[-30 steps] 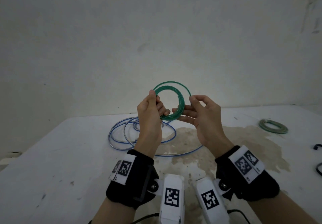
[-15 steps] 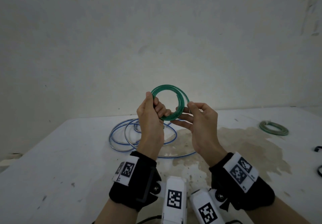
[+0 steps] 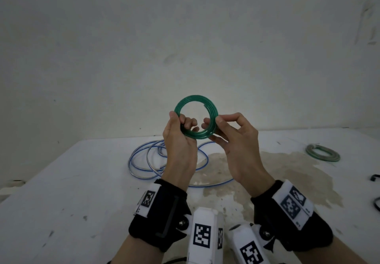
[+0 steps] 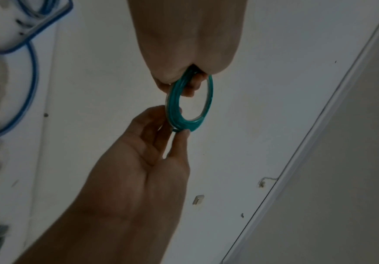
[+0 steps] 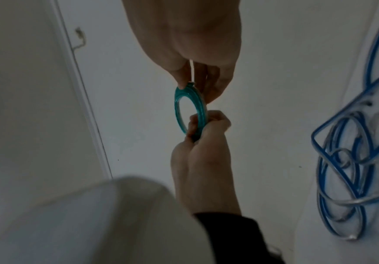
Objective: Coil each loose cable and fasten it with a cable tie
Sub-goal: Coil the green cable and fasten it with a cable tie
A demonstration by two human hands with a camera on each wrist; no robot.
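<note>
Fingers of the left hand (image 3: 178,140) curl through the small green plastic-sheathed cable coil (image 3: 196,117), its grip closed round the coil's left side, while the right hand (image 3: 236,140) pinches the right rim between thumb and fingertips; the coil is held upright in the air above the surface, between the two hands. To do this step well, I judge the left grip should stay firm so the turns lie flat together (they look snug already), and the right should tuck in the free end and then be free to fetch a tie; no tie shows on this coil.

Lying on the white, stained surface (image 3: 61,181) behind the left hand is a loose blue-and-clear cable (image 3: 144,161) in wide, untidy loops. Far right rests a paler green coiled cable (image 3: 322,152), and dark cable ends (image 3: 375,178) poke in at the right edge. Beyond stands a plain pale wall (image 3: 185,37).
</note>
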